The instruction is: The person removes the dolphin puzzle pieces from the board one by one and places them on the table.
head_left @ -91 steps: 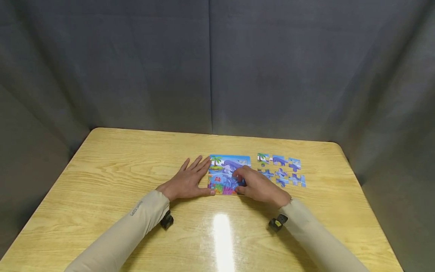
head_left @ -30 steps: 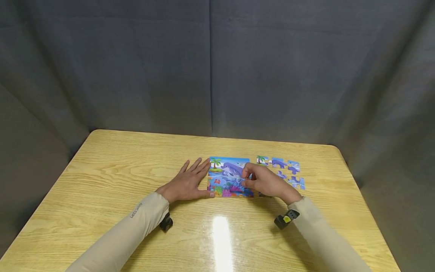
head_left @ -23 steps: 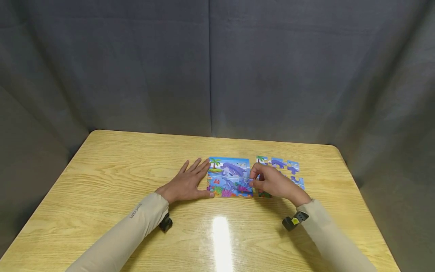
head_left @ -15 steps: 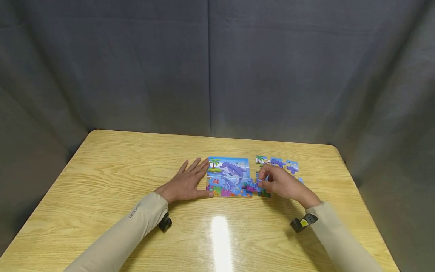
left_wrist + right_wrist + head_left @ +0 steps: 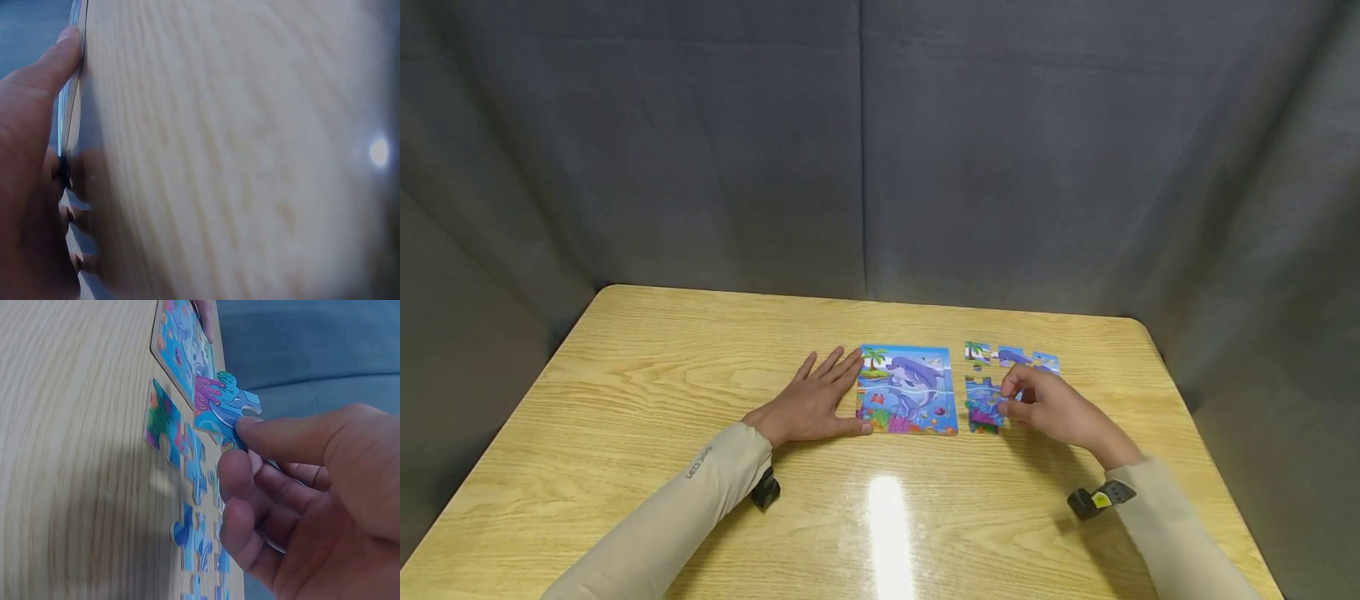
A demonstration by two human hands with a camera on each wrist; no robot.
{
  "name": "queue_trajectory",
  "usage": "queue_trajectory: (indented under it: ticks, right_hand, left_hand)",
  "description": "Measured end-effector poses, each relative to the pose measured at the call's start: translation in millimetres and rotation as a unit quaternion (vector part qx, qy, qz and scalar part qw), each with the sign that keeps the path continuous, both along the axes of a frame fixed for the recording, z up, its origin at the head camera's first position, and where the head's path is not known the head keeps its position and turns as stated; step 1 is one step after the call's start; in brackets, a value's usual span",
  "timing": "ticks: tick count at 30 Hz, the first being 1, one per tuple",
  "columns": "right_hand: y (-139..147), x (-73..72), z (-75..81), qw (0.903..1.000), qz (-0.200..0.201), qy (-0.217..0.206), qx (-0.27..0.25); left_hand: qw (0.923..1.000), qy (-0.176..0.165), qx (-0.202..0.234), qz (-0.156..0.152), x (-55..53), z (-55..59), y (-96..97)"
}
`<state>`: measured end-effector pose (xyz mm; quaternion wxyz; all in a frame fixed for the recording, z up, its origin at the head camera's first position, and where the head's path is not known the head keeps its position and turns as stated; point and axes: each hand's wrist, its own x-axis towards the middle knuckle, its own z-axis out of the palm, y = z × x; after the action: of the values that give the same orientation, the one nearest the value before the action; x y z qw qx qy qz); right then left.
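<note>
A puzzle board with a dolphin picture and blue rim (image 5: 906, 348) lies in the middle of the wooden table. My left hand (image 5: 808, 406) lies flat with spread fingers at its left side, the thumb on its lower left corner. To the right of the board, my right hand (image 5: 1060, 414) pinches a puzzle piece (image 5: 215, 406) with purple coral between thumb and fingers. The held piece is above the table. Beneath and beside it lie loose pieces, among them one with green plants (image 5: 160, 417) and one with a palm tree (image 5: 977, 352).
More loose pieces stand in rows right of the board, including a dolphin piece (image 5: 1012, 357) and a bird piece (image 5: 1047, 362); the right hand hides some. A grey curtain (image 5: 865, 167) hangs behind the table (image 5: 700, 333).
My right hand was over the board's right part; it has lifted the coral puzzle piece off the board and carried it right, over the loose pieces. My left hand has stayed in place.
</note>
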<state>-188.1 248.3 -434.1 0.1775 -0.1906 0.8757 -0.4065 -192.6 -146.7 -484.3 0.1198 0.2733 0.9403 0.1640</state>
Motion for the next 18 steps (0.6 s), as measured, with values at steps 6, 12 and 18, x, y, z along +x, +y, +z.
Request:
queue_trajectory:
  ticks: [6, 12, 18]
  right_hand:
    - [9, 0.9, -1.5, 0.9998, -0.017, -0.008, -0.007]
    - [18, 2.7, -3.9, 0.9997, -0.025, 0.000, 0.001]
    - [25, 6.4, -5.9, 0.9995, -0.029, -0.010, -0.001]
  left_hand:
    - [1.0000, 0.000, 0.000, 0.001, -0.5, 1.0, 0.4]
    - [1.0000, -0.001, 0.000, 0.001, -0.7, 0.6, 0.6]
    - [1.0000, -0.002, 0.002, 0.000, -0.5, -0.8, 0.5]
